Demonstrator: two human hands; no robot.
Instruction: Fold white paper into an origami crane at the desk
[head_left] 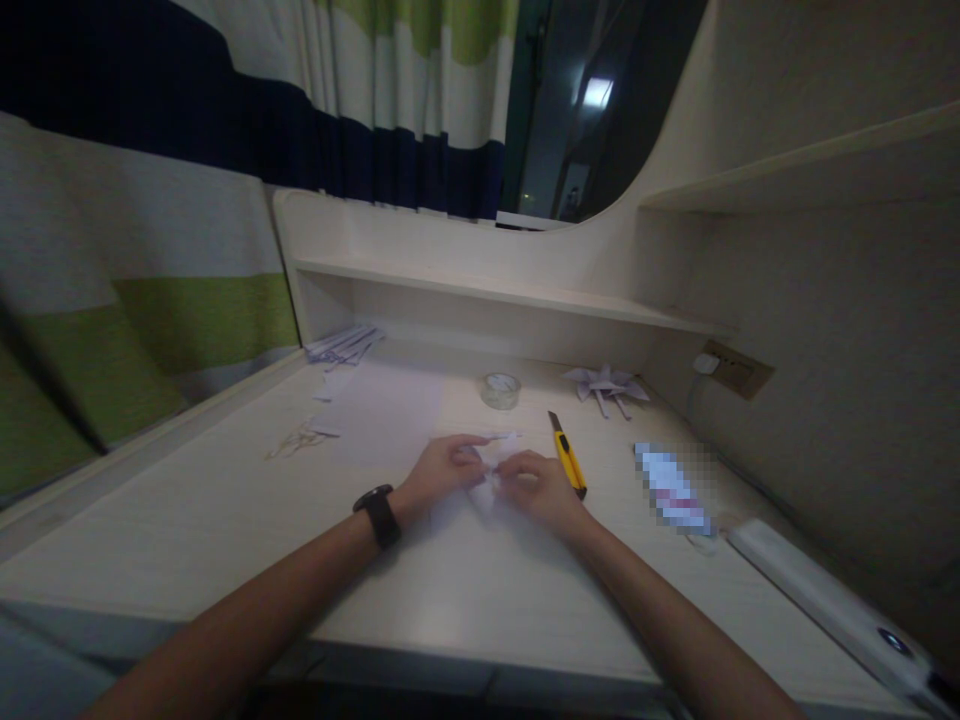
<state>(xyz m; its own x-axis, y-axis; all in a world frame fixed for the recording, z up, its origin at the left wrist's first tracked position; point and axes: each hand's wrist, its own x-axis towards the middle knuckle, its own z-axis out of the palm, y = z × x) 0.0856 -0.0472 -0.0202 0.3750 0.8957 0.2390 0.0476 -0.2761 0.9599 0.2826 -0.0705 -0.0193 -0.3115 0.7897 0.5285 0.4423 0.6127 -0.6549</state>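
Note:
A folded white paper piece (484, 494), pinwheel-like in shape, is held between both hands over the middle of the desk. My left hand (448, 468), with a dark watch on its wrist, pinches the paper from the left. From the right, my right hand (541, 488) has thumb and fingertips closed at the paper's centre. Blur hides the paper's finer folds. Just beyond the right hand lies a yellow box cutter (568, 458) with its blade showing. A roll of clear tape (501, 390) sits farther back on the desk.
White paper sheets (382, 405) lie left of centre, with rolled paper sticks (346, 344) behind. Rubber bands (296, 440) are at left. Finished paper pinwheels (606, 384) rest back right. A pixelated phone-like object (675, 490) and a long white lamp-like bar (817, 590) occupy the right side.

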